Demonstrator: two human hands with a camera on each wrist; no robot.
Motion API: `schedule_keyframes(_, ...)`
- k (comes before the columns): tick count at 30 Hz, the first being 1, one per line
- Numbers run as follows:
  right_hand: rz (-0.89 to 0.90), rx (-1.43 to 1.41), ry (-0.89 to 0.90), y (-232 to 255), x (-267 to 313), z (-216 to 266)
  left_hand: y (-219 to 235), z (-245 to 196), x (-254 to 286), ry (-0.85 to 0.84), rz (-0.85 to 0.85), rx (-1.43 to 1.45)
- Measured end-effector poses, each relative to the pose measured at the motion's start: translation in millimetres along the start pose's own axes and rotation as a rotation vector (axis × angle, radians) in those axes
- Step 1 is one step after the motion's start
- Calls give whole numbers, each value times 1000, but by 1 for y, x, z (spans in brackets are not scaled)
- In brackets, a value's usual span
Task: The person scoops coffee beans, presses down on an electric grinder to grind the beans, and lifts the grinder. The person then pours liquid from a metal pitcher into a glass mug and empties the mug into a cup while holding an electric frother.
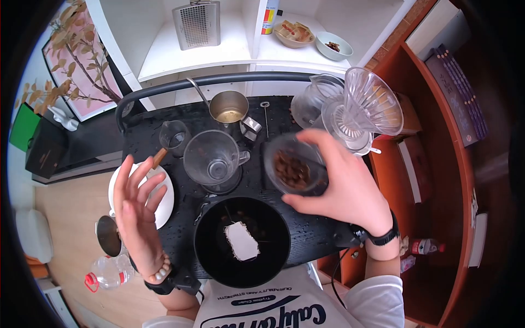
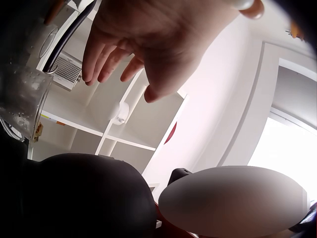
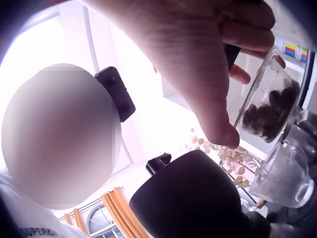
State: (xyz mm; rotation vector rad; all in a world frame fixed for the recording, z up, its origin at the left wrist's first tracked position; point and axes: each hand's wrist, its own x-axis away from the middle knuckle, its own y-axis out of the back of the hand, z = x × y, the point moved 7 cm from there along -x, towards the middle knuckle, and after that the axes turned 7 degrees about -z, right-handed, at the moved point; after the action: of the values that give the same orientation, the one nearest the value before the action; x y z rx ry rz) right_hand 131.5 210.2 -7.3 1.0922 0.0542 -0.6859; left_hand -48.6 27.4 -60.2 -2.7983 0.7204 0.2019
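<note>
My right hand (image 1: 350, 191) grips a small clear bowl (image 3: 262, 84) by its rim, thumb on the near side and fingers on the far side. Dark brown pieces (image 1: 291, 170) lie in the bottom of that bowl, which is above the tabletop to the right of a black pot (image 1: 205, 259). Inside the pot sits a pale, white-topped block (image 1: 241, 240) with small dark bits around it. To the pot's left, my left hand (image 1: 139, 218) is raised with fingers spread and holds nothing, overlapping a white plate (image 1: 167, 199) in the head view.
Behind the pot stands a clear handled jug (image 1: 205, 158), with a small measuring cup (image 1: 175, 136) to its left. A metal saucepan (image 1: 229, 101) and a frother (image 1: 266, 112) are farther back. Clear stacked vessels (image 1: 350, 117) occupy the back right; a dark rail (image 1: 246, 77) borders the table.
</note>
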Motion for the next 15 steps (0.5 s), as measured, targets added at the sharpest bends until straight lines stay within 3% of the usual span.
schedule_keyframes(1,2,2,-2,1,9,-2,6,1,3,-7,-1,-6)
schedule_keyframes(3,160,77,-218,-13,32,-22,13,2,7,-14,-3,-15)
schedule_keyframes(5,182,117,-225,-26,47,-32,12,4,12,-6,55,9)
schedule_keyframes(11,195,199,-139,-55,67,-42,9,18,12,35,21,98)
schedule_keyframes(15,282,251,-218,-64,69,-52,18,22,7,55,63,249)
